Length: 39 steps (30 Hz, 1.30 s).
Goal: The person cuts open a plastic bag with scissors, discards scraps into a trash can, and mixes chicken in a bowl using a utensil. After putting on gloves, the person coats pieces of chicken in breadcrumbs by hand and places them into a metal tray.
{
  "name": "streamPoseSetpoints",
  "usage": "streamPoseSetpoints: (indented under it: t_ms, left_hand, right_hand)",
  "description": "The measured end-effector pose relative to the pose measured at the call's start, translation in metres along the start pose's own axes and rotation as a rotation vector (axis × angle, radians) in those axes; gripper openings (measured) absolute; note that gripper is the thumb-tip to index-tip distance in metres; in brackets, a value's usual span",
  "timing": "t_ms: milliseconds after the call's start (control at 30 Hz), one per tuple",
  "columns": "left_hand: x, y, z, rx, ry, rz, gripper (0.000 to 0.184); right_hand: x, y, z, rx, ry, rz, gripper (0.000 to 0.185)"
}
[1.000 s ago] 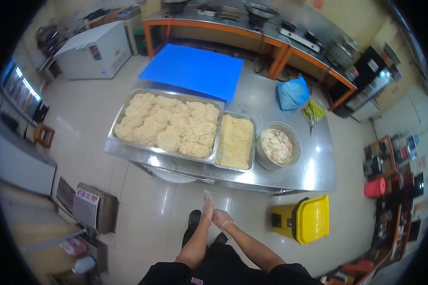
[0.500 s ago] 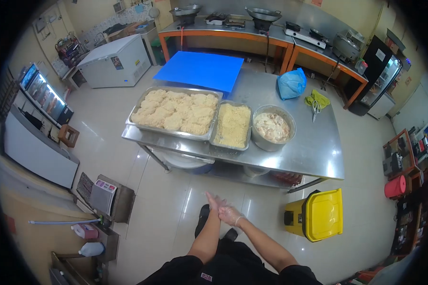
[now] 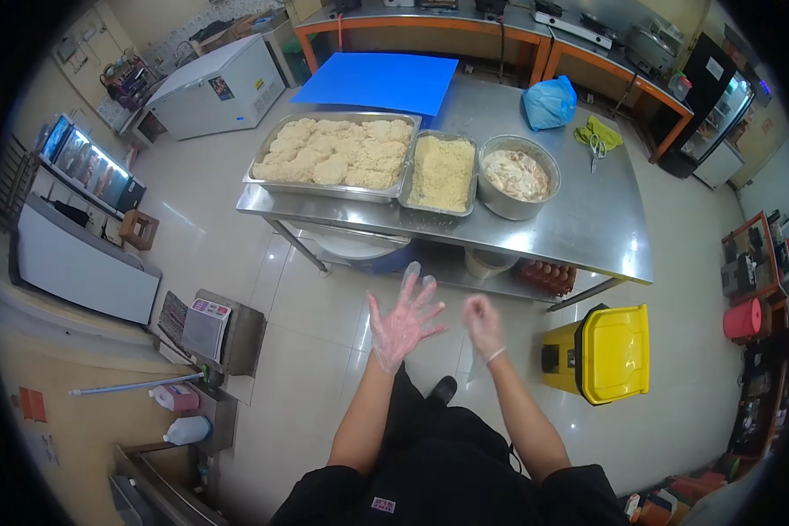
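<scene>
**Left hand (image 3: 401, 321) spread, right hand (image 3: 482, 326) curled, before the steel surface (image 3: 579, 237)**

In the head view, two hands wore one clear glove each. The left glove (image 3: 391, 349) covered splayed fingers, palm toward the camera; the right glove (image 3: 491, 344) covered a slightly blurred, loose fist just beside it, apart from the left. Both were in front of the surface's near edge.

Beyond them on the surface stood two metal trays: a larger tray (image 3: 342, 192) of pale coated pieces and a smaller tray (image 3: 437, 210) of yellowish crumbs, with one pot (image 3: 504, 207) to their right. Farther back lay one blue board (image 3: 373, 79), one blue bag (image 3: 550, 103), one green cloth (image 3: 600, 131) and one pair of scissors (image 3: 596, 151).
</scene>
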<state>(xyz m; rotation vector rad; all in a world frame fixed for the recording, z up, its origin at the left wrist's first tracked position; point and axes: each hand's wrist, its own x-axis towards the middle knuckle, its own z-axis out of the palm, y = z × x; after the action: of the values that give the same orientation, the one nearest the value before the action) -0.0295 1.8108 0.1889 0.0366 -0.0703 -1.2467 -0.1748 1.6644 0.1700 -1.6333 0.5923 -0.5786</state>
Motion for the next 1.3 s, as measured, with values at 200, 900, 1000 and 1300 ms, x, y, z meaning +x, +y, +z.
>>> streamPoseSetpoints:
  t_ms: [200, 900, 1000, 1300]
  left_hand:
    - [-0.014, 0.0, 0.023, -0.043, -0.09, -0.168, 0.101]
    - [-0.002, 0.002, 0.033, 0.346, 0.247, 0.105, 0.089]
    - [0.013, 0.002, 0.018, 0.449, 0.498, 0.143, 0.084]
    - [0.024, 0.002, -0.034, 0.369, 0.498, 0.153, 0.089]
  right_hand:
    - [0.021, -0.039, -0.018, 0.241, -0.376, 0.518, 0.035]
    - [-0.024, -0.087, 0.029, -0.137, -0.007, -0.345, 0.022]
    - [-0.043, -0.102, 0.053, -0.357, -0.132, -0.384, 0.03]
    - [-0.038, -0.066, 0.06, -0.169, -0.436, -0.134, 0.017]
